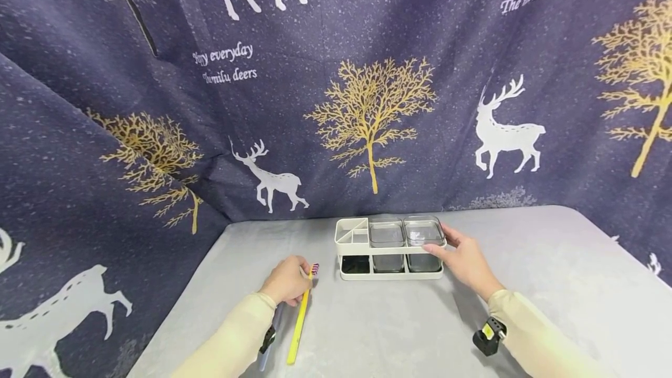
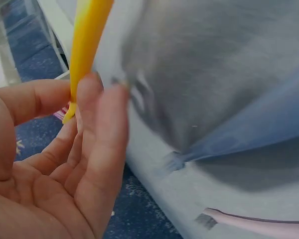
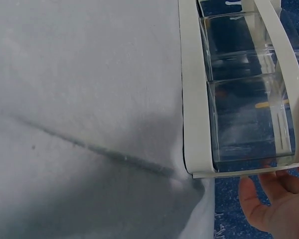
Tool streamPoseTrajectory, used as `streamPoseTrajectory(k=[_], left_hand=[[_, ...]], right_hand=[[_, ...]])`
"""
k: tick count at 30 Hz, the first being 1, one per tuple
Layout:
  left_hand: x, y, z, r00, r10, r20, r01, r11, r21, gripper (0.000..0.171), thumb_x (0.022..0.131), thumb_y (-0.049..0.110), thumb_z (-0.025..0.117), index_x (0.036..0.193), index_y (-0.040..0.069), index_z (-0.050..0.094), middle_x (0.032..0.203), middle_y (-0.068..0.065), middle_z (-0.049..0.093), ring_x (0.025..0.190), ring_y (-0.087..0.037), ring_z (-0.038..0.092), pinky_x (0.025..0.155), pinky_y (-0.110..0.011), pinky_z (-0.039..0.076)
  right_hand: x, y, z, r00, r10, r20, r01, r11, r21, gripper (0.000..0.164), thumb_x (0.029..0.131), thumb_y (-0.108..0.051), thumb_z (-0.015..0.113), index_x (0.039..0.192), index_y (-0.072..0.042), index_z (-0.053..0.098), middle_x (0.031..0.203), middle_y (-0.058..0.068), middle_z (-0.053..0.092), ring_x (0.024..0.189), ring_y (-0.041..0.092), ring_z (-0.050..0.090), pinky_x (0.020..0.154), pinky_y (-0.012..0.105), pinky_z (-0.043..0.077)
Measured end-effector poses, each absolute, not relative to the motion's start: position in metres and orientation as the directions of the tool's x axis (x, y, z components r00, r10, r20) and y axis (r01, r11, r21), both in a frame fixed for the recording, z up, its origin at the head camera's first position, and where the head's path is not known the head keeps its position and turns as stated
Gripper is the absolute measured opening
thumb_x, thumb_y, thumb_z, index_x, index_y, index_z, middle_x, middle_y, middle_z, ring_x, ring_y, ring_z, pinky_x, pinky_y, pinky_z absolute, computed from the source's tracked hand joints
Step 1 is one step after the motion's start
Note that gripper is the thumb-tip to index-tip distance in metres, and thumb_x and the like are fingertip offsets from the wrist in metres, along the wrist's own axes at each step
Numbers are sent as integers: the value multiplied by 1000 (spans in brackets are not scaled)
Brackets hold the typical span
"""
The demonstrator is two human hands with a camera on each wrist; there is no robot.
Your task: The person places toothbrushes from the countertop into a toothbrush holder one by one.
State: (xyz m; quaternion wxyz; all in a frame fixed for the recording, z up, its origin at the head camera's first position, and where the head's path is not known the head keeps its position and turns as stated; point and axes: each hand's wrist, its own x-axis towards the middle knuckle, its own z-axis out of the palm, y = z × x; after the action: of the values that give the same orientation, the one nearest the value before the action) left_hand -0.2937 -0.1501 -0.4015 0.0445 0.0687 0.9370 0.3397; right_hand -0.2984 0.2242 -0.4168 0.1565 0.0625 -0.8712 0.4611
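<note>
My left hand (image 1: 287,280) pinches a yellow toothbrush (image 1: 298,331) between thumb and fingers, close to its bristled head; the handle slants toward me. Under the left forearm shows part of a blue toothbrush (image 1: 266,354). In the left wrist view that blue toothbrush (image 2: 249,122) appears near a pink toothbrush (image 2: 259,226). On the far middle of the table stands a white two-tier toothbrush holder (image 1: 352,248) with two clear grey cups (image 1: 387,233) in it. My right hand (image 1: 467,261) grips the holder's right end, thumb at the front rim, other fingers partly hidden behind it.
The holder stands on a grey table (image 1: 394,325), near its back edge. Behind and at the sides hangs a dark blue cloth (image 1: 325,28) printed with deer and golden trees. A black wrist device (image 1: 489,336) sits on my right sleeve.
</note>
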Motion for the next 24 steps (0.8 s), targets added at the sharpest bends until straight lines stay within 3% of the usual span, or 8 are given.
streamPoseTrajectory(k=[6, 14, 24], left_hand=[[-299, -146, -391, -983, 163, 85, 179, 752, 635, 19, 81, -1, 65, 99, 4, 61, 66, -3, 57, 45, -15, 57, 41, -29, 50], [-303, -141, -366, -965, 111, 238, 245, 706, 664, 24, 82, 1, 66, 106, 5, 66, 72, 0, 61, 54, -12, 60, 52, -30, 47], [-303, -136, -348, -886, -25, 464, 323, 684, 654, 23, 82, 3, 72, 105, 7, 68, 74, 1, 64, 52, -11, 53, 53, -30, 43]], right_hand=[[-299, 224, -418, -940, 33, 340, -266, 554, -789, 76, 90, -31, 74, 143, 11, 40, 131, 32, 54, 124, 50, 49, 104, 60, 36], [-299, 224, -420, -938, 42, 343, -273, 518, -810, 74, 90, -28, 74, 143, 11, 40, 132, 32, 54, 124, 50, 48, 105, 60, 35], [-300, 224, -420, -938, 49, 343, -269, 523, -809, 72, 90, -26, 74, 142, 11, 42, 130, 31, 55, 123, 51, 49, 104, 60, 36]])
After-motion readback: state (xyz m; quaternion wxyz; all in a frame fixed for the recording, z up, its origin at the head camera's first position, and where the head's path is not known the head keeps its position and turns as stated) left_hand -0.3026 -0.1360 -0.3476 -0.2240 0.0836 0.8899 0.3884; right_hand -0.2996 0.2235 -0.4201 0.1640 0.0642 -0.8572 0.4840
